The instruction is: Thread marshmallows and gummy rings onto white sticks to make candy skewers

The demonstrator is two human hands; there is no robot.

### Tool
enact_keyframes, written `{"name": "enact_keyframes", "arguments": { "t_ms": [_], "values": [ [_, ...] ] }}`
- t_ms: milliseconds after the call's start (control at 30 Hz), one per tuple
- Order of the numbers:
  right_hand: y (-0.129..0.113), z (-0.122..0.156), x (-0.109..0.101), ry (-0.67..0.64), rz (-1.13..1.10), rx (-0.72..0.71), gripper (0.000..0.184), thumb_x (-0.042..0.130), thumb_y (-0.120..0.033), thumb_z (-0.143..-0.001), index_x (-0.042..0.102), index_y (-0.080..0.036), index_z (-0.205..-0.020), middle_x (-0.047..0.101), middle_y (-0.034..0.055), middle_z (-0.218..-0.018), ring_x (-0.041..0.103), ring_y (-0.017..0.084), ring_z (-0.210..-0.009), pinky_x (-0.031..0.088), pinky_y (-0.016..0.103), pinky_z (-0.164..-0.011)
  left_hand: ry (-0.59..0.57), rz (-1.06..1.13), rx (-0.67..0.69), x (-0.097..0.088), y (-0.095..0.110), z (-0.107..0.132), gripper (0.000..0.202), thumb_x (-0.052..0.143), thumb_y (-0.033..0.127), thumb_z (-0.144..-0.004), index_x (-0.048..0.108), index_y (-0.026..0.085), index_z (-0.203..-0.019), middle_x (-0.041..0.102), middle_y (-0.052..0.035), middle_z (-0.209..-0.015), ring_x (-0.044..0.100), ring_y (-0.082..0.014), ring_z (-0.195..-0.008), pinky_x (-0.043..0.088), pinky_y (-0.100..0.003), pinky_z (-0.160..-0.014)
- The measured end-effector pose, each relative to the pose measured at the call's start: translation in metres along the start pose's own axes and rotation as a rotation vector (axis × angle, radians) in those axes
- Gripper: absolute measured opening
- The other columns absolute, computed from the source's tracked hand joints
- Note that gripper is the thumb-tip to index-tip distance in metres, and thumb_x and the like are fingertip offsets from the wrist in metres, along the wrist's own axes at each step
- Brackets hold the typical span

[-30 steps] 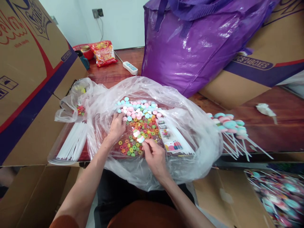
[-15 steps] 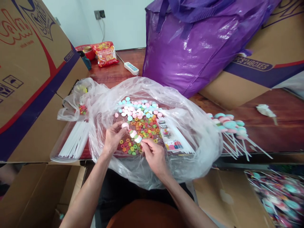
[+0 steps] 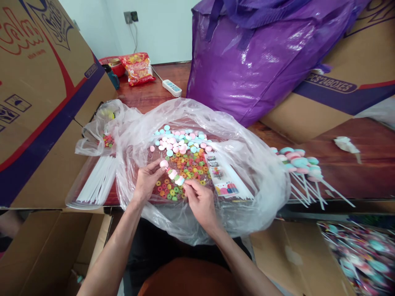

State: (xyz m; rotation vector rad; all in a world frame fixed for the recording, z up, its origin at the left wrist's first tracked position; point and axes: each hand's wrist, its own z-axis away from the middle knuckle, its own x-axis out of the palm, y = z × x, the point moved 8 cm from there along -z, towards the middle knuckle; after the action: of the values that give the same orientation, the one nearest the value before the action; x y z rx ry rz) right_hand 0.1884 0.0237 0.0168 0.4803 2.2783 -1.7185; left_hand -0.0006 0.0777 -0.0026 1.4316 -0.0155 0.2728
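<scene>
We log both forearms (image 3: 119, 238) reaching in from the near side and converging on the ring-candy pile (image 3: 193, 164), our landmark. The left hand (image 3: 146, 181) is just left of the pile, back turned up, thumb and fingers narrowed on a pink disc (image 3: 163, 164). The right hand (image 3: 201, 202) is at the pile's near edge, fingers curled, thumb and forefinger pinching the lower end of a candy row (image 3: 173, 174).

The row slants over the pile's left part, between the two hands, its right end lower. Reading from the pink disc, we note a red bit, a pink-and-white piece, a green bit, then a blue-and-white piece beside the right fingertips.

Pastel discs (image 3: 182, 149) lie loose just beyond the pile; a printed card (image 3: 220, 174) is close on its right, white sticks (image 3: 97, 181) well to its left. A clear plastic bag (image 3: 268, 185) spreads around the pile. Stick sweets (image 3: 300, 162) lie well to its right.

We see no stick within the row, and cannot tell whether the pink disc is threaded or merely held against it. The card's small print is unreadable. A heap of sweets (image 3: 367, 255), nearer than the pile and far right, is blurred and cut off by the frame.
</scene>
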Motion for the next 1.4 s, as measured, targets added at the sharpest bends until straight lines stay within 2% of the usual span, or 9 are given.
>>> {"name": "enact_keyframes", "arguments": {
  "t_ms": [467,667,967,1267,1400],
  "values": [
    [0.002,0.0,0.0,0.011,0.026,-0.002,0.025,0.048,-0.029,-0.097,0.066,-0.02,-0.083,0.06,-0.0013,-0.062,0.054,0.012,-0.054,0.042,0.023,-0.055,-0.031,-0.019,0.002,-0.001,-0.004,0.001,0.046,0.087,0.035,-0.064,0.078,0.021,-0.106,0.077,-0.005,-0.108,0.07,-0.0222,-0.101,0.055,-0.037,-0.095],
    [0.004,0.001,0.003,-0.016,0.06,-0.019,0.024,0.05,-0.027,-0.096,0.063,-0.021,-0.078,0.056,-0.0033,-0.058,0.048,0.011,-0.05,0.037,0.023,-0.052,-0.041,-0.185,0.139,-0.002,0.006,0.005,0.033,0.076,0.041,-0.079,0.078,0.023,-0.106,0.074,-0.005,-0.116,0.065,-0.0234,-0.113,0.049,-0.036,-0.102],
    [-0.001,-0.001,0.005,-0.03,0.07,-0.059,0.025,0.049,-0.024,-0.095,0.06,-0.02,-0.073,0.053,-0.0039,-0.058,0.046,0.011,-0.05,0.035,0.024,-0.054,0.02,-0.36,0.284,0.003,0.018,0.011,0.02,0.072,0.032,-0.081,0.08,0.022,-0.096,0.075,-0.0056,-0.101,0.068,-0.021,-0.099,0.051,-0.034,-0.095],
    [0.0,0.001,0.003,0.036,0.103,-0.067,0.021,0.048,-0.018,-0.094,0.056,-0.02,-0.075,0.051,-0.0043,-0.059,0.044,0.01,-0.05,0.033,0.023,-0.053,0.018,-0.478,0.353,0.011,0.006,0.019,0.019,0.067,0.026,-0.086,0.079,0.022,-0.099,0.076,-0.0049,-0.096,0.069,-0.0179,-0.092,0.052,-0.03,-0.087],
    [-0.003,0.001,0.005,0.045,0.147,-0.095,0.023,0.047,-0.015,-0.093,0.054,-0.02,-0.072,0.049,-0.0043,-0.058,0.042,0.01,-0.05,0.031,0.023,-0.053,-0.028,-0.485,0.362,0.016,0.002,0.02,0.02,0.066,0.026,-0.086,0.079,0.023,-0.102,0.076,-0.0045,-0.097,0.069,-0.0171,-0.09,0.054,-0.028,-0.084]
  ]
}}
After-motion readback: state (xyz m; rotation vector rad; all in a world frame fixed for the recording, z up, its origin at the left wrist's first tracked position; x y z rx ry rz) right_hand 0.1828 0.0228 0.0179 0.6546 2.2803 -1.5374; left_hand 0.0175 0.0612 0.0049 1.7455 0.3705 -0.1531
